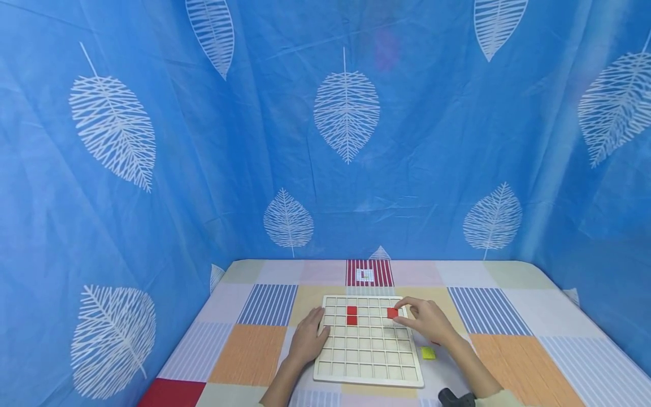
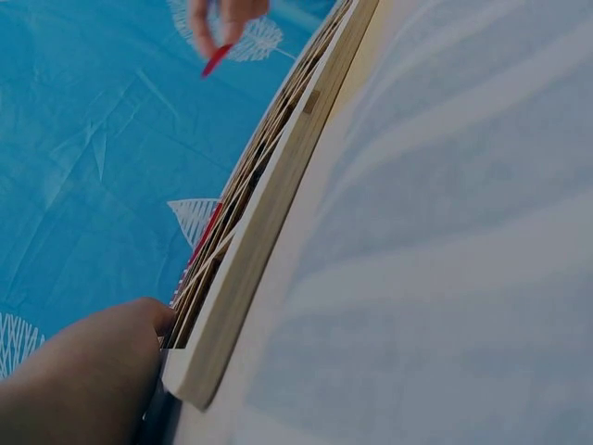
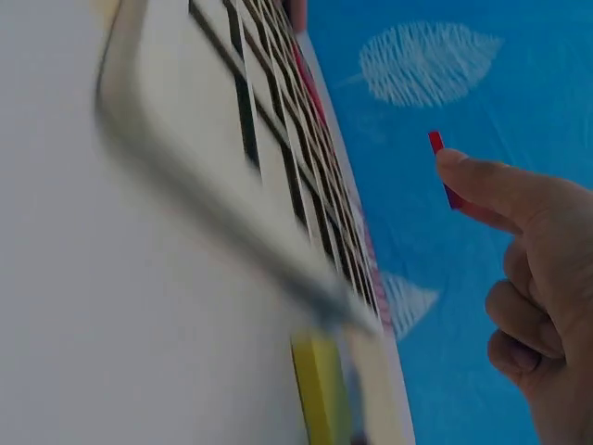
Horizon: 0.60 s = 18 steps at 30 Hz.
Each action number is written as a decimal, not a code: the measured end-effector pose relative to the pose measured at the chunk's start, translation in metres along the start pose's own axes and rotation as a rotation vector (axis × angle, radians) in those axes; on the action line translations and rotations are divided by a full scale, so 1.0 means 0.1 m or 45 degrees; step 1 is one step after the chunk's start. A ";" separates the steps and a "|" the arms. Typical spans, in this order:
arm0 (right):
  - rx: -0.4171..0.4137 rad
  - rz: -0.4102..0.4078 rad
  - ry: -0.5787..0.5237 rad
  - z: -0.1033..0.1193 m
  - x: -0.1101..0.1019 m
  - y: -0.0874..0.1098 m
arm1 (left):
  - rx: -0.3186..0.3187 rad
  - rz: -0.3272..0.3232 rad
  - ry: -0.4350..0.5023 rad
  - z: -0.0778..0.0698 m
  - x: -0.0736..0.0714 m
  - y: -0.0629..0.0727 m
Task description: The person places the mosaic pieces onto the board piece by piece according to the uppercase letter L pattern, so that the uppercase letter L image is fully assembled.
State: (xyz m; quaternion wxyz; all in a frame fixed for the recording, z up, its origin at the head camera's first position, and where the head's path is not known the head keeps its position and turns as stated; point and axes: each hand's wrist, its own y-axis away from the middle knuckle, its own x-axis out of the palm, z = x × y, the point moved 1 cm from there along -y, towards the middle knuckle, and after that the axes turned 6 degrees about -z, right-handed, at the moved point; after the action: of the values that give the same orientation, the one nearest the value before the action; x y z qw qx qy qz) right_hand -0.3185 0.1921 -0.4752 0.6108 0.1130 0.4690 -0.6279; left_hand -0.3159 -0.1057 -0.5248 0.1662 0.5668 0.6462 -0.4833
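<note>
A pale wooden grid board [image 1: 366, 370] with rows of square cells lies on the table. Two red square tiles [image 1: 352, 320] sit one above the other in its upper left cells. My right hand [image 1: 429, 322] pinches another red tile [image 3: 445, 171] between thumb and fingertips, held above the board's upper right part; the right wrist view shows it edge-on, apart from the grid. My left hand [image 1: 307, 338] rests along the board's left edge, thumb by the frame. In the left wrist view the left hand [image 2: 88, 371] touches the near corner of the frame.
A yellow piece [image 1: 428, 353] lies on the patchwork cloth [image 1: 249, 353] just right of the board. A small printed card [image 1: 365, 275] with a grid pattern lies behind the board. Something black [image 1: 455, 398] shows near the right forearm. Blue curtains [image 1: 346, 198] surround the table.
</note>
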 end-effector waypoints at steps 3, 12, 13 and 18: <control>-0.016 -0.019 0.056 0.19 0.17 -0.06 | 0.004 -0.004 -0.003 0.00 0.00 0.00; -0.108 0.098 0.094 0.52 0.61 -0.08 | -0.008 -0.003 -0.023 0.00 0.01 0.00; -0.111 0.103 0.101 0.53 0.64 -0.08 | -0.008 -0.002 -0.022 0.00 0.01 0.00; -0.120 0.130 0.095 0.55 0.72 -0.09 | 0.009 -0.015 0.001 0.01 0.00 0.00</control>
State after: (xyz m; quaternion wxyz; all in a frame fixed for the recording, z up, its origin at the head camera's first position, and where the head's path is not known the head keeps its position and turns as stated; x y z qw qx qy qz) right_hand -0.3189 0.1028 -0.4931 0.6287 0.1314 0.5140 -0.5686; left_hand -0.3164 -0.1063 -0.5253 0.1610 0.5639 0.6478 -0.4863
